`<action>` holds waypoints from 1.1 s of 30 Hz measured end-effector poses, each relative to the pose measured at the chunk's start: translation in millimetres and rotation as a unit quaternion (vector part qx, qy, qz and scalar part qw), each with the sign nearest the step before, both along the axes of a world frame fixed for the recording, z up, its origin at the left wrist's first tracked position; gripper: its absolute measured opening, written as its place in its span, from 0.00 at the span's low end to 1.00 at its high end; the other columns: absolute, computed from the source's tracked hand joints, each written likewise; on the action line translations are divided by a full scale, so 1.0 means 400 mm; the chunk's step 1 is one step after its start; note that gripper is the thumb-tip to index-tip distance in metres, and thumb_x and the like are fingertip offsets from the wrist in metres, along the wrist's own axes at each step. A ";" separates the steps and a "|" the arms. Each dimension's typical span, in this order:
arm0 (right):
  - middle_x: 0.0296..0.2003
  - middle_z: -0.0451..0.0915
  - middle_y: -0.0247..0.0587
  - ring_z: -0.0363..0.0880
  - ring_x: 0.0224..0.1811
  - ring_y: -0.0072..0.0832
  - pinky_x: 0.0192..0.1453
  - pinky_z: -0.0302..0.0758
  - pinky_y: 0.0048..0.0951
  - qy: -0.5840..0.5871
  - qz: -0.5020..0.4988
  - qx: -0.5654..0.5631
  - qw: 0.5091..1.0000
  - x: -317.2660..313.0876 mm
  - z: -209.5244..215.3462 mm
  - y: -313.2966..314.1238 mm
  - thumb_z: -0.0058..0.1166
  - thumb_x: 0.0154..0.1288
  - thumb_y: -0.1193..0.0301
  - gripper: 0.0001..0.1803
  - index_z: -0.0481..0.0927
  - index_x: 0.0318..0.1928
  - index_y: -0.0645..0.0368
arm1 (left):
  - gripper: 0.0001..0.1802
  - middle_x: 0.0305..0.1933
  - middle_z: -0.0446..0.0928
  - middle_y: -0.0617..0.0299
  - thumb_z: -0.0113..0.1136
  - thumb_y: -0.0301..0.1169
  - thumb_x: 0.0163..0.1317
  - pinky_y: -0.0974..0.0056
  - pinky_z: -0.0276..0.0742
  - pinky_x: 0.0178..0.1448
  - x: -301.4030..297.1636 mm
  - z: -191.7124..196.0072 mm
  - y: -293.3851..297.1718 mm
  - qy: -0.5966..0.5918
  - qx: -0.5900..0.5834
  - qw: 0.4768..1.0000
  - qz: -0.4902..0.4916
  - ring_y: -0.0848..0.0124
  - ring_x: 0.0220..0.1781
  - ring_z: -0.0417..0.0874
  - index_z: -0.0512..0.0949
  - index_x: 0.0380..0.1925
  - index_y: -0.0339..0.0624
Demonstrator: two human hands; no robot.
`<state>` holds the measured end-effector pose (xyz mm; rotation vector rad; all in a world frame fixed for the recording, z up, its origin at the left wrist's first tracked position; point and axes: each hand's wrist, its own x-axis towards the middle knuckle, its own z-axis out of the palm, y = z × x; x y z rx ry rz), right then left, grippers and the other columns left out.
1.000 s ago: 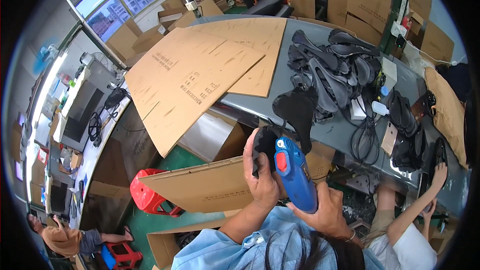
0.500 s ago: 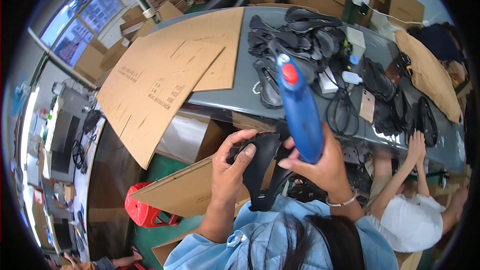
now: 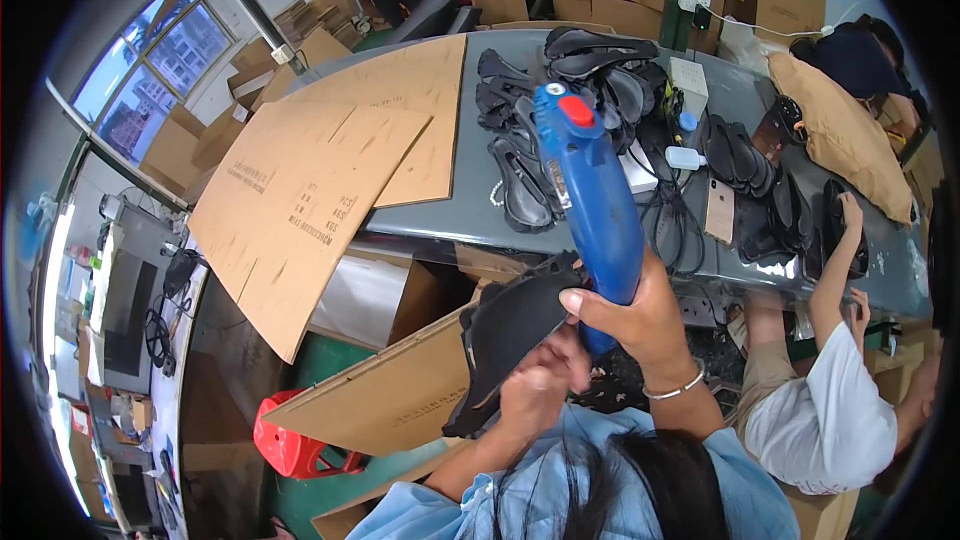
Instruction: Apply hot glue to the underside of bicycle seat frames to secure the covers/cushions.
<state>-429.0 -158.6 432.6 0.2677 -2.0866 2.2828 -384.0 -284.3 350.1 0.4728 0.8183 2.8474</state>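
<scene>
My right hand (image 3: 645, 325) is wrapped round a blue hand-held tool (image 3: 597, 195) with a red button. The tool stands nearly upright, its upper end pointing away from me; its lower end is partly hidden by the hand. My right thumb also rests at the edge of a black bicycle saddle (image 3: 510, 335), which hangs tilted on its side in front of me. Against the saddle's near side is my left hand (image 3: 545, 375), its fingers smeared by motion. More black bicycle saddles (image 3: 525, 185) lie piled on the grey table (image 3: 440, 225) beyond the tool.
Large cardboard sheets (image 3: 300, 190) overhang the table's left front. A phone (image 3: 719, 210), a small white bottle (image 3: 698, 157) and black cables (image 3: 672, 225) lie right of the pile. Below left is a red stool (image 3: 300, 437). A co-worker in white (image 3: 830, 410) sits close by at right.
The saddle has turned onto its side and swung left. My left hand has gone from its left edge down to its near side. The co-worker's hands have parted, one now on a saddle.
</scene>
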 end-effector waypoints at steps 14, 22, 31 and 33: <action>0.22 0.75 0.47 0.78 0.24 0.37 0.28 0.72 0.33 0.076 0.056 0.240 0.966 0.137 -0.052 -0.053 0.66 0.46 0.52 0.32 0.66 0.34 0.67 | 0.41 0.60 0.63 0.50 0.38 0.65 0.57 0.55 0.66 0.63 -0.121 0.186 -0.062 0.054 0.035 0.913 0.404 0.55 0.62 0.66 0.58 0.60 0.45; 0.18 0.75 0.45 0.77 0.14 0.36 0.20 0.74 0.31 0.170 0.146 0.265 0.938 0.163 -0.010 -0.088 0.65 0.47 0.49 0.33 0.64 0.30 0.68 | 0.43 0.63 0.59 0.51 0.40 0.64 0.55 0.54 0.66 0.64 -0.162 0.183 -0.083 0.159 0.071 0.841 0.512 0.55 0.64 0.63 0.56 0.61 0.42; 0.27 0.69 0.47 0.69 0.26 0.37 0.32 0.68 0.35 0.063 0.189 0.221 0.955 0.195 -0.029 -0.094 0.66 0.40 0.43 0.41 0.66 0.37 0.68 | 0.44 0.62 0.54 0.51 0.49 0.62 0.52 0.50 0.63 0.65 -0.169 0.171 -0.110 0.270 0.085 0.834 0.474 0.53 0.66 0.55 0.58 0.60 0.42; 0.26 0.69 0.46 0.69 0.25 0.36 0.31 0.67 0.36 0.068 0.176 0.235 0.953 0.190 -0.035 -0.090 0.66 0.40 0.43 0.40 0.67 0.37 0.68 | 0.44 0.63 0.54 0.51 0.50 0.63 0.52 0.50 0.63 0.65 -0.178 0.163 -0.100 0.305 0.100 0.832 0.452 0.54 0.66 0.55 0.57 0.60 0.43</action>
